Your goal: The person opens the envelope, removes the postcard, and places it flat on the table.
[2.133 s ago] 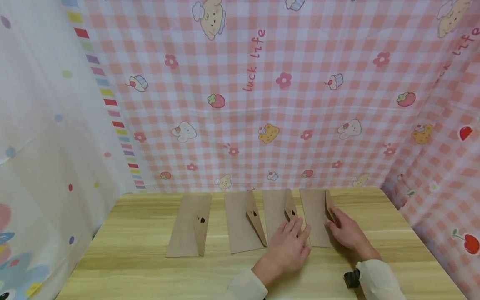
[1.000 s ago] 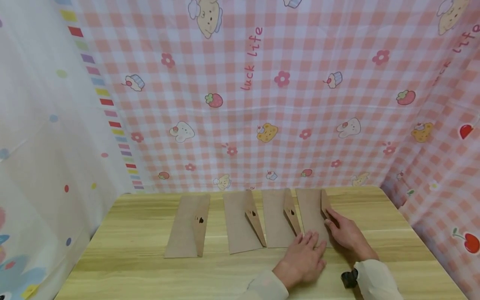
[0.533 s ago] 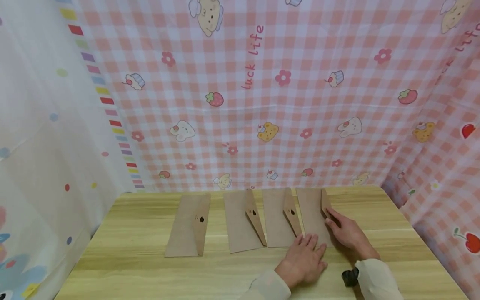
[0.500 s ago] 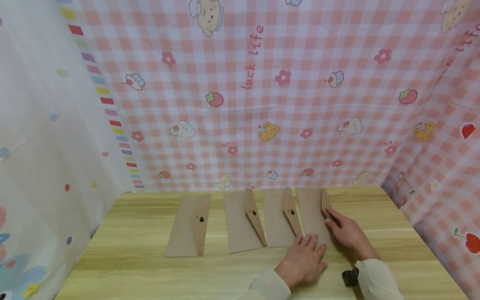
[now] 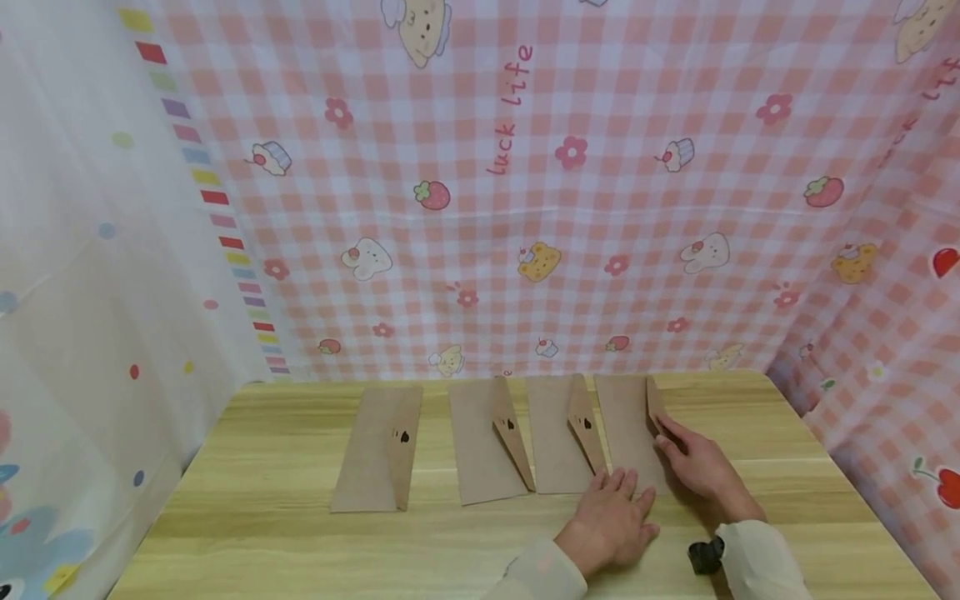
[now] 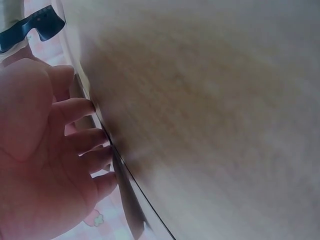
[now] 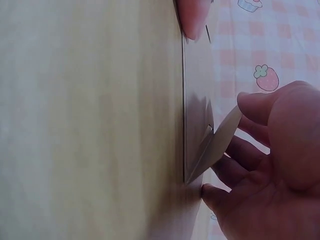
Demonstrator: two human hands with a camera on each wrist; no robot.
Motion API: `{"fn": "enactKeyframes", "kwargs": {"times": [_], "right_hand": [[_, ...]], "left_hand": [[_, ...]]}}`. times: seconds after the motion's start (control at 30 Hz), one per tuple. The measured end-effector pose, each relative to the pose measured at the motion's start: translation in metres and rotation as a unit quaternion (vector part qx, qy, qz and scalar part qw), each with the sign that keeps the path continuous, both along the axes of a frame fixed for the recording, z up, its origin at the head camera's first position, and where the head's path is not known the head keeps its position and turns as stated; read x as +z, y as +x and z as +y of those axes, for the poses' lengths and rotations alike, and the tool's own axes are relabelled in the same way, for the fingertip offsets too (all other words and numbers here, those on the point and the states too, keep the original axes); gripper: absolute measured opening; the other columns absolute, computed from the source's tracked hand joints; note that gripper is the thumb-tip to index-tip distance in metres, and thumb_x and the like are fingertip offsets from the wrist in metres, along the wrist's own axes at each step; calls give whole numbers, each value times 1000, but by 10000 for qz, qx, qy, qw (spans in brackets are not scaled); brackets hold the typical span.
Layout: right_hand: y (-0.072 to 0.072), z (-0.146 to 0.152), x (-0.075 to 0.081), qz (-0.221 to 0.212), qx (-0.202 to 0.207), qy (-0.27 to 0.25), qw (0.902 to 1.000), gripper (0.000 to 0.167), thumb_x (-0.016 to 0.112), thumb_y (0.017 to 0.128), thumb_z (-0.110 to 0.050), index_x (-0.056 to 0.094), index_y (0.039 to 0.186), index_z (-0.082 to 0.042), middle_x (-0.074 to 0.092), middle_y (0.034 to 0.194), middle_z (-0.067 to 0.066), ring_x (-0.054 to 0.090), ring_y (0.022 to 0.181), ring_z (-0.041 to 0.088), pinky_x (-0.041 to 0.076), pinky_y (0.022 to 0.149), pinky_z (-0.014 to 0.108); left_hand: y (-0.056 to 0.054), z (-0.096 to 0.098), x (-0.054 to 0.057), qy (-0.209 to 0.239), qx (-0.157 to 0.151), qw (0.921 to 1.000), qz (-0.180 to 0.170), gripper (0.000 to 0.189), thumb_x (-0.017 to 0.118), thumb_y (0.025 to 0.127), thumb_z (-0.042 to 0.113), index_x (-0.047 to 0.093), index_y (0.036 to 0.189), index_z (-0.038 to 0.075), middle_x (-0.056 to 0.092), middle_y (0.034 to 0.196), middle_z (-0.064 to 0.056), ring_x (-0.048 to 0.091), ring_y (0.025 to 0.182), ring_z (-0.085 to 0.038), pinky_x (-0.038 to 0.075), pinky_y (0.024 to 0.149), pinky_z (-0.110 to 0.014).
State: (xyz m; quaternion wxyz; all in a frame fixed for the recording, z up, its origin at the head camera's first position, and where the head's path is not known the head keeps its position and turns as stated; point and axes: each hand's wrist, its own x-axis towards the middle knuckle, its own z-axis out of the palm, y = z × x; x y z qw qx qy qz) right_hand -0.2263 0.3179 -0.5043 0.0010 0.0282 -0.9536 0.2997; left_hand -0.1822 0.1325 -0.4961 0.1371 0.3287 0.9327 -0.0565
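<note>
Several brown kraft-paper envelopes lie in a row on the table, each with its pointed flap along the right side. My right hand point(image 5: 705, 471) pinches the flap point(image 7: 225, 137) of the rightmost envelope point(image 5: 626, 425) between thumb and fingers. In the right wrist view that flap stands raised at an angle from the envelope body. My left hand point(image 5: 613, 518) lies palm down with fingers spread, fingertips on the near end of the same envelope. Beside it on the left, another envelope point(image 5: 551, 437) has its flap partly lifted and unheld.
Further left are another envelope with a partly raised flap point(image 5: 512, 437) and a leftmost envelope point(image 5: 371, 450) whose flap lies flat. Small dark marks show on these flaps. A pink checked cloth point(image 5: 487, 208) hangs behind the wooden table point(image 5: 300, 550), with cloths on both sides.
My left hand has slid right from the neighbouring envelope to the near end of the rightmost one, which shifted slightly left. My right hand keeps its pinch on the flap.
</note>
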Motion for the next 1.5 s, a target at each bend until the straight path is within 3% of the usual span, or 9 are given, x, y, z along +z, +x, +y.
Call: {"fn": "enactKeyframes", "kwargs": {"times": [0.57, 0.8, 1.0, 1.23, 1.37, 1.5], "right_hand": [[1, 6, 3, 132, -80, -108, 9998, 51, 46, 106, -27, 40, 149, 2, 43, 143, 35, 42, 129, 56, 36, 102, 66], [3, 8, 3, 496, -69, -161, 9986, 49, 50, 104, -20, 41, 147, 4, 51, 136, 33, 49, 125, 53, 39, 100, 65], [3, 9, 2, 831, -68, -356, 9959, 49, 54, 101, -8, 40, 146, 6, 56, 128, 38, 60, 114, 50, 49, 91, 60], [2, 12, 1, 1536, -47, -386, 9874, 47, 57, 91, 8, 53, 138, 4, 58, 124, 34, 65, 101, 47, 54, 82, 58], [0, 13, -1, 1833, -19, -261, 9827, 46, 59, 86, 12, 60, 132, 4, 62, 111, 28, 66, 88, 38, 57, 71, 46], [-2, 14, 0, 2043, -68, -108, 9788, 44, 62, 83, 13, 62, 126, 7, 58, 88, 16, 56, 72, 19, 45, 58, 27]], "left_hand": [[0, 1, 0, -40, 11, 9999, 106, 54, 32, 101, 60, 26, 153, 46, 20, 162, 15, 19, 148, -4, 18, 121, -29], [1, 1, -1, -76, 26, 9999, 112, 54, 32, 101, 61, 25, 153, 46, 19, 162, 15, 19, 149, -3, 17, 121, -29], [1, 1, 1, -33, 38, 10000, 15, 55, 33, 101, 61, 24, 153, 46, 19, 162, 15, 18, 149, -4, 18, 121, -29], [2, -2, 2, -33, -38, 10000, 64, 57, 33, 101, 61, 22, 154, 45, 19, 162, 15, 18, 149, -4, 18, 121, -29], [3, -2, 1, -90, -51, 9998, 144, 57, 33, 100, 62, 22, 154, 45, 18, 162, 14, 18, 149, -4, 18, 121, -29], [3, -2, 0, -125, -54, 9998, 171, 57, 33, 100, 62, 22, 154, 45, 17, 163, 14, 17, 149, -4, 18, 121, -29]]}}
